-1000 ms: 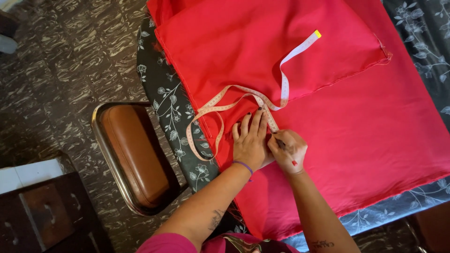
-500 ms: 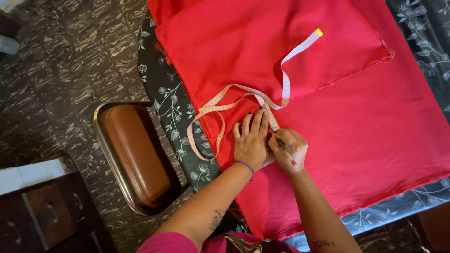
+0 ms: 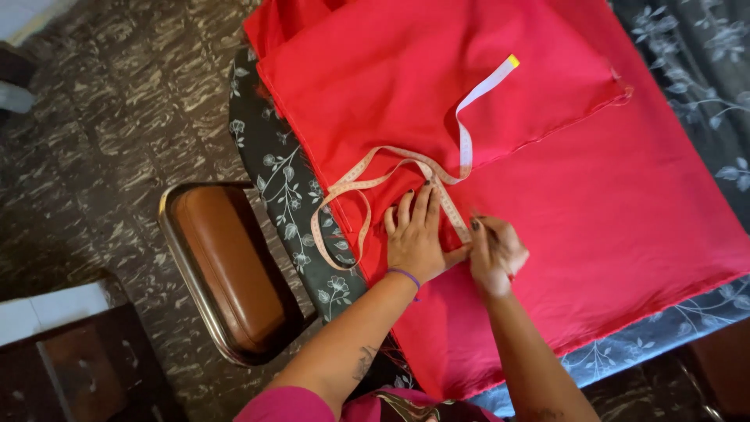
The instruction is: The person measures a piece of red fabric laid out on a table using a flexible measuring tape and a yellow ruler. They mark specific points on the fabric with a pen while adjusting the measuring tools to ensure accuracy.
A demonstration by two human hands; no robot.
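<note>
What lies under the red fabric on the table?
A dark floral tablecloth shows beyond the red fabric at its left and lower edges. The table itself is covered; anything else beneath the fabric cannot be seen.

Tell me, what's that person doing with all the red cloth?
A person leans over a red cloth spread on a flowery dark table cover. The left hand presses flat on the cloth, holding down a measuring tape that loops off the table edge. The right hand pinches something small against the cloth beside the tape. A brown chair stands alongside.
</note>
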